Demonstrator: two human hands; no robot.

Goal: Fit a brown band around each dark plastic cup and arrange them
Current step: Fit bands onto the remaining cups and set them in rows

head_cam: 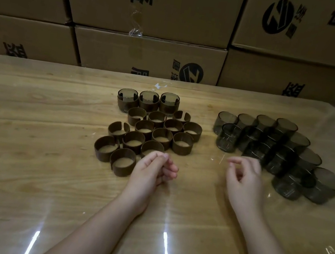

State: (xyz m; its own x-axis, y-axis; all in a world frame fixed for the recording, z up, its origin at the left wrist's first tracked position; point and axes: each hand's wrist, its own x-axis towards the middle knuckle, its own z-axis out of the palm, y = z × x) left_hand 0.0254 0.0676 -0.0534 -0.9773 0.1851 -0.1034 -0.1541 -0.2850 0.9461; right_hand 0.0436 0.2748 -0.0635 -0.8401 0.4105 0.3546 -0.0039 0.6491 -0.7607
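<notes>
Far side of the pale wooden table (34, 105): three dark translucent plastic cups with brown bands fitted (148, 102) stand in a row, the only finished work I can see. Just in front lies a cluster of loose brown split-ring bands (160, 145), and well to the right sits a larger group of bare smoky plastic cups (279, 149). My left hand (153, 166) rests beside the nearest bands, my right hand (244, 176) near the bare cups, both loosely curled on nothing, so I judge the job barely begun.
</notes>
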